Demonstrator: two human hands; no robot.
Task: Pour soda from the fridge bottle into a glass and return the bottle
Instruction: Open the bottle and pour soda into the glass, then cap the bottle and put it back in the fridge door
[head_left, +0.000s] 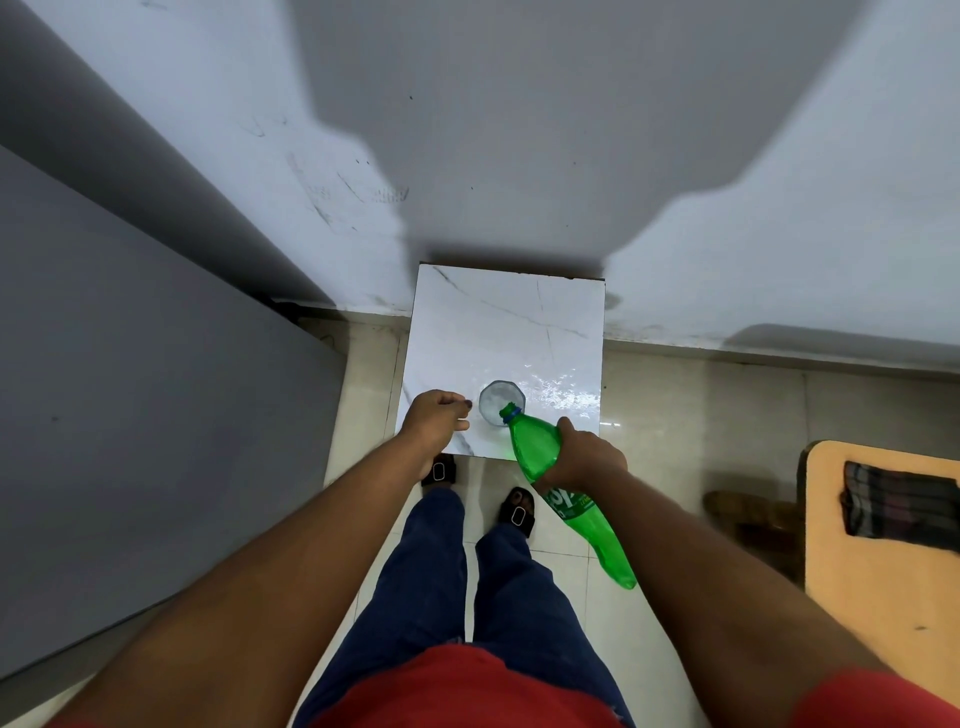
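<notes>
A green plastic soda bottle (535, 447) is tilted steeply, its open mouth resting over the near rim of a clear glass (500, 401). My right hand (584, 460) grips the bottle around its middle. The glass stands on a small white marble-patterned table (498, 322) and holds pale fizzing liquid. My left hand (439, 421) is closed in a fist just left of the glass, at the table's near-left corner; a small dark thing shows at its fingertips, too small to identify.
A tall grey fridge side (130, 415) fills the left. A white wall (519, 130) rises behind the table. A tan chair seat with a dark checked cloth (898, 499) stands at the right. My legs and sandalled feet stand on the tiled floor before the table.
</notes>
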